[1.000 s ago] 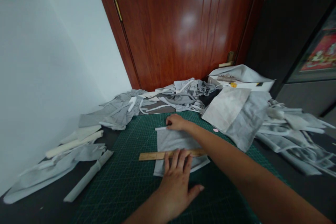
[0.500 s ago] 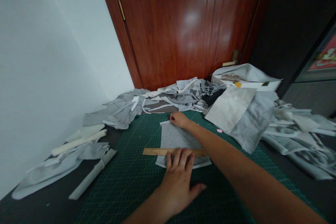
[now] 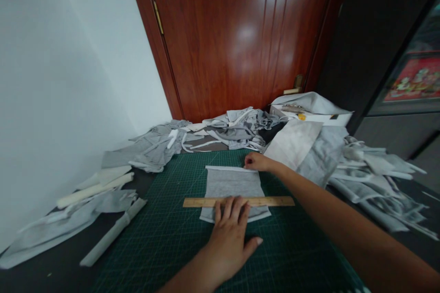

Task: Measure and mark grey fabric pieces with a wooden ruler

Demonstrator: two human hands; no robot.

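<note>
A piece of grey fabric with pale edge strips lies on the green cutting mat. Across its lower part runs a wooden ruler, sticking out past both sides. My left hand presses on the ruler and fabric with its fingers stretched out and the thumb apart. At the far right corner of the fabric is my right hand, its fingers pinched together. Whatever is between those fingers is too small to make out.
Grey fabric scraps are heaped behind the mat. Fabric rolls lie on the left. A white box with cloth over it and more grey cloth pieces stand on the right. A wooden door is at the back.
My right hand has moved right along the fabric's far edge, from near its left part to its right corner. The left hand stays on the ruler. The view has shifted slightly.
</note>
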